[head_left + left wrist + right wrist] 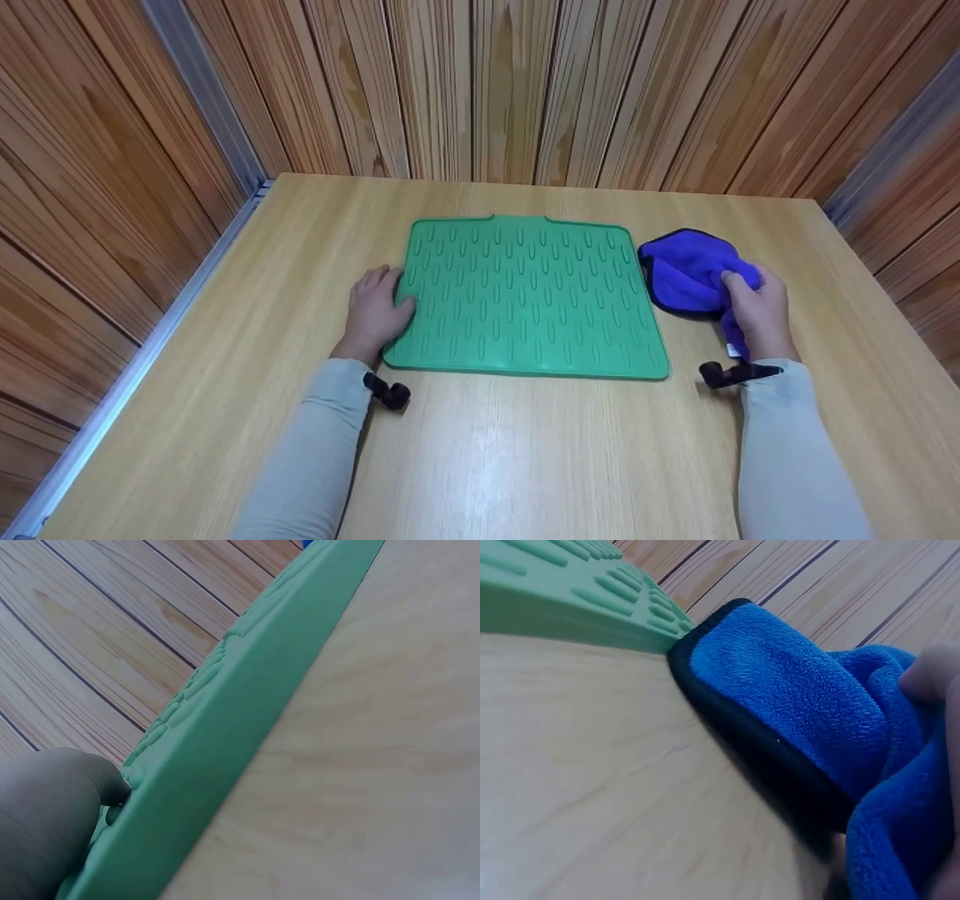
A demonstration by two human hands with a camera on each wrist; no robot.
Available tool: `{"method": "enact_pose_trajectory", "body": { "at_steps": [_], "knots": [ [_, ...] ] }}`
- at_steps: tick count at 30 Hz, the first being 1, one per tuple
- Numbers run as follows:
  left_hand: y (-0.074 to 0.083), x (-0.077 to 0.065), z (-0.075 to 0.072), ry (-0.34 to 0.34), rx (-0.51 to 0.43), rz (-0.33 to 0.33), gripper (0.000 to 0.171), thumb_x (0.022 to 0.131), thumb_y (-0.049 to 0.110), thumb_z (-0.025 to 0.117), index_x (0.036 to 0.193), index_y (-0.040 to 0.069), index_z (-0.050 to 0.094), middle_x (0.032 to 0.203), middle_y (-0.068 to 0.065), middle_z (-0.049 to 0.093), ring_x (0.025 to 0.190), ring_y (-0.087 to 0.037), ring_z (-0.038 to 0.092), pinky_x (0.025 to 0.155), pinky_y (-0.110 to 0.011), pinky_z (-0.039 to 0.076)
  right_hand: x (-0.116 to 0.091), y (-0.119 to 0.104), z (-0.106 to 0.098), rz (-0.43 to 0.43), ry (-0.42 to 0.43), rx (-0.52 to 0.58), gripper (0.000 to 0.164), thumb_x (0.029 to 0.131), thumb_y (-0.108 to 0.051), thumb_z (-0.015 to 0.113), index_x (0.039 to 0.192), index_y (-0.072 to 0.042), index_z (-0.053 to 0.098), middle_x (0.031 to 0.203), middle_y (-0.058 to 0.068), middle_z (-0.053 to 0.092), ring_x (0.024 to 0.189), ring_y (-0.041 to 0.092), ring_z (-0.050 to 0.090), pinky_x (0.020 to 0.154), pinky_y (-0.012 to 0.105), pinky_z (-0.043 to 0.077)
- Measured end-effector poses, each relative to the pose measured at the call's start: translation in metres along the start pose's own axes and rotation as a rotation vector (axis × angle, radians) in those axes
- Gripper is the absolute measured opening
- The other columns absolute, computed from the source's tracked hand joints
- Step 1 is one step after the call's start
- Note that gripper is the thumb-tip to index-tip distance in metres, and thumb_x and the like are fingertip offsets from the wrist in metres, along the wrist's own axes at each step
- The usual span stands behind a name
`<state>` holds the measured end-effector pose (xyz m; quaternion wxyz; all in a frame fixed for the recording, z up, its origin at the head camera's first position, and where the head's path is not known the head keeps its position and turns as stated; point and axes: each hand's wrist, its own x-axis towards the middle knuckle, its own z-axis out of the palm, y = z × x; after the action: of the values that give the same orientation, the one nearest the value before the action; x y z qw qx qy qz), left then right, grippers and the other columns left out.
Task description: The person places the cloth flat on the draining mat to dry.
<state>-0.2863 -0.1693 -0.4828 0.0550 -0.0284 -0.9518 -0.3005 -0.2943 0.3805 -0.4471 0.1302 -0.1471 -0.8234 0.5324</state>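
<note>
Right hand (761, 311) bunches the cloth (686, 274) just right of the mat (529, 296) — soft, light, grab anywhere. Left hand (375, 311) rests flat-fingered on the mat's left edge — probably floppy.

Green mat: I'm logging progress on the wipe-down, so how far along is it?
Barely begun. The green mat lies flat on the table, steadied at its edge by the left hand. The right hand grips the blue cloth beside the mat, not on it. Any wiping looks left to do.
</note>
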Motion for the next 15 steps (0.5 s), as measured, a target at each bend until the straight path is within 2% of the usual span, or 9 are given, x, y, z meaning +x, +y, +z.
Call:
{"method": "enact_pose_trajectory", "body": {
  "at_steps": [5,15],
  "knots": [
    [0.0,0.0,0.0,-0.001,-0.002,-0.002,0.061,0.099,0.029,0.054,0.152,0.003,0.041,0.158,-0.023,0.033,0.149,-0.04,0.023,0.122,-0.053,0.01,-0.001,-0.006,-0.002,-0.064,0.031,0.005,0.026,0.099,-0.038,0.061,0.092,-0.014,0.057,0.077,-0.008,0.047,0.073,0.01,0.046,0.063,0.023,0.038],
    [-0.001,0.002,0.002,-0.015,0.012,-0.016,0.062,0.099,0.03,0.054,0.153,0.004,0.04,0.16,-0.021,0.031,0.15,-0.039,0.021,0.122,-0.051,0.009,-0.005,-0.02,-0.005,-0.08,0.022,0.016,0.02,0.095,-0.042,0.067,0.1,-0.023,0.063,0.088,-0.011,0.057,0.085,0.009,0.052,0.068,0.02,0.043]
  ]
}}
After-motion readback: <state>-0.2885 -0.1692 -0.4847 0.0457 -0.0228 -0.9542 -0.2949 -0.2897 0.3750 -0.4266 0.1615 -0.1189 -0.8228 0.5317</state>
